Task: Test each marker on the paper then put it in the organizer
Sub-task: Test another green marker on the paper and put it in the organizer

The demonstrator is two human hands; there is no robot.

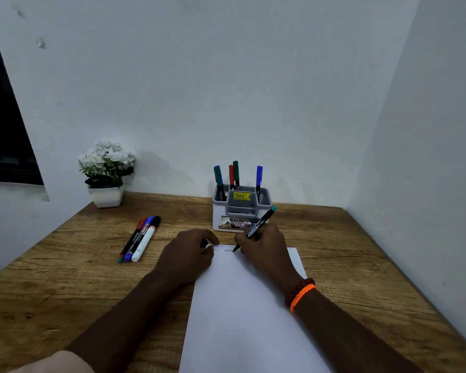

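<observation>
Green-ended marker point(258, 225) pinched in right hand point(264, 244), tip on paper point(242, 305); left hand point(189, 254) curled around its cap.

Wooden table point(361, 265) carrying white paper point(240, 319) lying at six o'clock, organizer point(241, 211) standing at twelve, three markers point(139, 239) lying at ten, potted flowers point(106, 173) sitting at eleven

**Around the desk**

A wooden table point(361, 265) with a marked grain fills a corner between two pale walls — the back wall point(199, 90) shows a few scuffs near its upper left. At the table's far left corner stands a small white pot point(105, 196) of white flowers point(106, 157) with dark green leaves. A dark window point(3, 125) edges the left side.
</observation>
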